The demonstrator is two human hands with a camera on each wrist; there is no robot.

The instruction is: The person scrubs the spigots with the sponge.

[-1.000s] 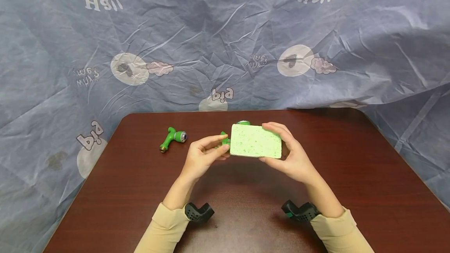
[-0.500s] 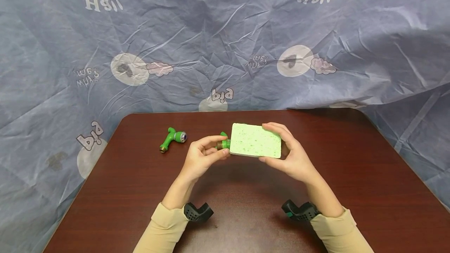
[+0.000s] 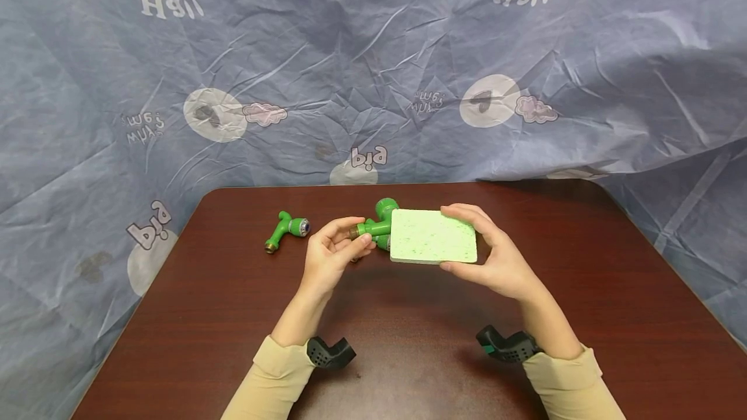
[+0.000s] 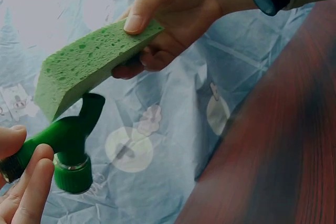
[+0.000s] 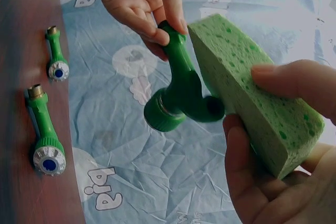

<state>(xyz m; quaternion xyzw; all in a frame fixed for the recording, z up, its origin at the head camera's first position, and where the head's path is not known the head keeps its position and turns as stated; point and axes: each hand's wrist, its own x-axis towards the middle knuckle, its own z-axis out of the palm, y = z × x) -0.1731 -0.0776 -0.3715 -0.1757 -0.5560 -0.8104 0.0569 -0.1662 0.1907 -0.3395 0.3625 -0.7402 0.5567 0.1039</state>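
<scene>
Sponge (image 3: 433,236): porous green block | tap (image 5: 180,72): smooth, branched | hands: left (image 3: 325,256) pinching tap, right (image 3: 505,266) gripping sponge

My sponge (image 3: 434,236) looks matt and rough with pores, my tap (image 4: 68,132) like smooth plastic with a slight sheen. The table (image 3: 408,342) (wood-grained, by its look) is glossy, the backdrop (image 3: 344,57) creased cloth, my sleeves (image 3: 268,378) a matt fabric.

Downward head view, nearer wrist views, shared sponge (image 4: 90,62)
</scene>
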